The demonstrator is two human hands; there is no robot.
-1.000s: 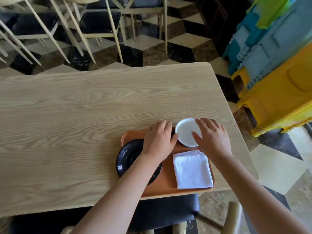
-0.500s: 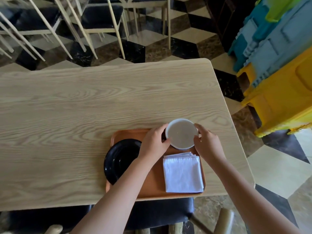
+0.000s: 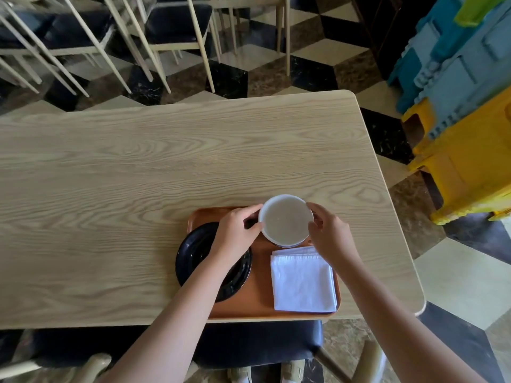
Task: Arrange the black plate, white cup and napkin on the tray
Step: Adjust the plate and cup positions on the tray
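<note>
An orange tray point(image 3: 260, 302) lies at the near edge of the wooden table. A black plate point(image 3: 193, 252) sits on its left side, partly under my left forearm. A folded white napkin point(image 3: 302, 283) lies flat on the tray's right side. The white cup point(image 3: 286, 219) stands upright at the tray's far right corner, above the napkin. My left hand point(image 3: 235, 233) grips the cup's left rim and my right hand point(image 3: 329, 233) grips its right rim.
The light wooden table point(image 3: 138, 167) stretches left and away from the tray. A dark chair seat point(image 3: 249, 344) is just below the near edge. Pale chairs point(image 3: 171, 31) stand beyond the far edge, and blue and yellow plastic blocks point(image 3: 464, 120) rise at the right.
Both hands have closed onto the cup from either side. The cup now sits a little further left on the tray, with my fingers on its rim.
</note>
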